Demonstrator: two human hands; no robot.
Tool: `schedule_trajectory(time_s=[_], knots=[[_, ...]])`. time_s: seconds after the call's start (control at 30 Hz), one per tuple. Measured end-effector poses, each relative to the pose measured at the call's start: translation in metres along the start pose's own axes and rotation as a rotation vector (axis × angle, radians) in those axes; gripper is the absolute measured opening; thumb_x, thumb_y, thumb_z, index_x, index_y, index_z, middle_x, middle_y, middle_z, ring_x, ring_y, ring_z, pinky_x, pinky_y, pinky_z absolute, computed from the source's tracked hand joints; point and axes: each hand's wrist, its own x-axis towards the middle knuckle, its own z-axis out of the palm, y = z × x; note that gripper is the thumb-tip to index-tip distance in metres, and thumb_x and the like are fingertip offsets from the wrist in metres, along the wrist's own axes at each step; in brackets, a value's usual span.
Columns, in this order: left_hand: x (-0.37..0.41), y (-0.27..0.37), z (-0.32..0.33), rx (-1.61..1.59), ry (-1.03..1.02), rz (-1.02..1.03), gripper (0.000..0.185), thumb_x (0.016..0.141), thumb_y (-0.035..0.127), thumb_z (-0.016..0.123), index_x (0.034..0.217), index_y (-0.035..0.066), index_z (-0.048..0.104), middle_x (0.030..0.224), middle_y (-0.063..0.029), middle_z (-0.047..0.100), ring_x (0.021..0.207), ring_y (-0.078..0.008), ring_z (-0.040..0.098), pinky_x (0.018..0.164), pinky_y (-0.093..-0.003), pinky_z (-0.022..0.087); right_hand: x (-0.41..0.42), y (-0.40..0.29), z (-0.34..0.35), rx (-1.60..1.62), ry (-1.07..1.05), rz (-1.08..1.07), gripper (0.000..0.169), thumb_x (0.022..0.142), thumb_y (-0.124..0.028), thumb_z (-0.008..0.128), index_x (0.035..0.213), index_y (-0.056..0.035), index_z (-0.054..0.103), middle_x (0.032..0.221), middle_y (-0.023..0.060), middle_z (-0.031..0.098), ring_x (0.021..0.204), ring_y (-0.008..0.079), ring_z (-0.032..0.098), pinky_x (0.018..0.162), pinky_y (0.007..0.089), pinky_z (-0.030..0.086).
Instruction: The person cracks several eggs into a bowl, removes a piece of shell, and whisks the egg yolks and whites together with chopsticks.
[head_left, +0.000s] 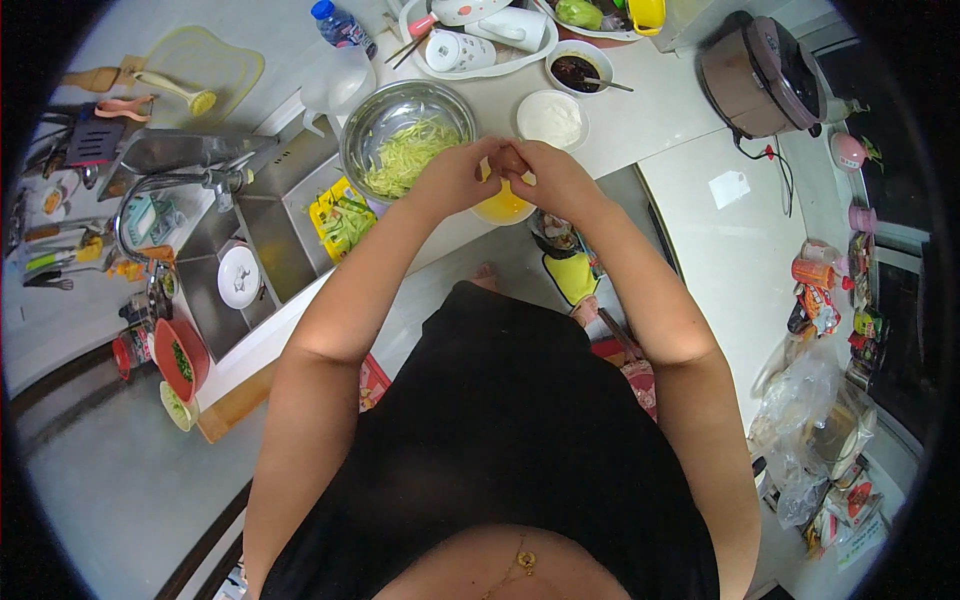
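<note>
My left hand and my right hand meet at the fingertips above a small pale bowl. Between them is a brownish egg, gripped from both sides; whether its shell is cracked cannot be made out. Yellow liquid, apparently egg, shows in the bowl below. Left of the hands stands a stainless steel mixing bowl with pale green vegetable shreds in it. Beyond my right hand sits a white bowl of white powder.
A bowl of dark sauce holds a spoon. At the left lies a steel sink with a yellow tray of vegetable scraps at its edge. A rice cooker with a cord occupies the right counter. Floor lies below the counter edge.
</note>
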Motion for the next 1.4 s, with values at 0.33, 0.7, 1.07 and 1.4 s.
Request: schedule_trajectory(time_s=[0.33,0.7,1.07,1.4], knots=[[-0.009,0.008,0.002,-0.02,0.141,0.046,0.047,0.069,0.011,0.062,0.116,0.014,0.055,0.076,-0.0097,0.063,0.06,-0.0199,0.061,0.058,-0.03,0.049,-0.001,-0.022,-0.012,-0.009,0.017,0.021,0.027,0.072,-0.015,0.062,0.092,-0.0002,0.054,0.088,0.0163,0.059,0.086,0.0326,0.057,0.076,0.0383,0.046],[-0.014,-0.006,-0.002,-0.018,0.211,0.24,0.046,0.071,0.005,0.056,0.116,0.016,0.054,0.074,-0.0077,0.061,0.061,-0.0215,0.06,0.057,-0.0295,0.049,-0.005,-0.035,-0.02,-0.033,0.021,0.026,0.047,0.072,-0.009,0.059,0.118,-0.0029,0.051,0.095,0.0152,0.061,0.087,0.0291,0.059,0.078,0.033,0.047],[-0.018,-0.004,-0.031,0.076,0.16,0.516,0.044,0.075,0.006,0.054,0.119,0.012,0.049,0.089,-0.0067,0.061,0.069,-0.026,0.06,0.061,-0.0339,0.049,-0.011,-0.06,-0.041,-0.294,0.088,-0.182,0.044,0.073,-0.009,0.059,0.117,-0.0061,0.051,0.101,0.0117,0.058,0.089,0.0303,0.057,0.075,0.0355,0.048],[-0.02,0.044,-0.074,0.025,0.264,0.511,0.049,0.074,0.005,0.058,0.122,0.011,0.049,0.081,-0.0056,0.06,0.066,-0.0188,0.057,0.061,-0.0286,0.047,0.004,-0.138,-0.115,-0.638,0.092,-0.389,0.033,0.072,-0.007,0.06,0.105,-0.0071,0.055,0.091,0.0105,0.06,0.086,0.0289,0.058,0.07,0.0375,0.049]])
